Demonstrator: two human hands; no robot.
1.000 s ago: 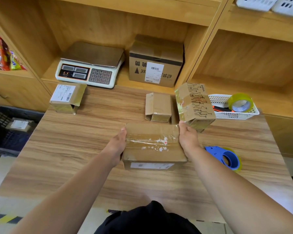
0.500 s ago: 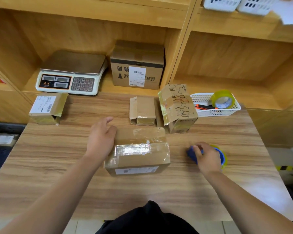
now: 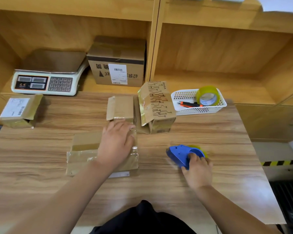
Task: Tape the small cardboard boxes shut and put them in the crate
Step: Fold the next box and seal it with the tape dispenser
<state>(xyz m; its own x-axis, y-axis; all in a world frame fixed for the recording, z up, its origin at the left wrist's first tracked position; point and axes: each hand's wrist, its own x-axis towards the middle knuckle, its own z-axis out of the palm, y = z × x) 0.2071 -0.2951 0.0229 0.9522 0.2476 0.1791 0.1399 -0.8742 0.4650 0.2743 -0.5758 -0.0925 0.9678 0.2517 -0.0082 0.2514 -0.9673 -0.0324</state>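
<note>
Squarely, left hand (image 3: 116, 144) on box (image 3: 85, 146) — dispenser (image 3: 179, 153) beside

Four small boxes (image 3: 20, 110), one large box (image 3: 117, 53), one scale (image 3: 44, 80), one dispenser (image 3: 180, 154).

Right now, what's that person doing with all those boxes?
A person is packing parcels at a wooden table. Their left hand presses flat on top of a cardboard box, and their right hand grips a blue tape dispenser to the right of it. The dispenser is not at the box yet. Three more small boxes sit further back on the table.
</note>
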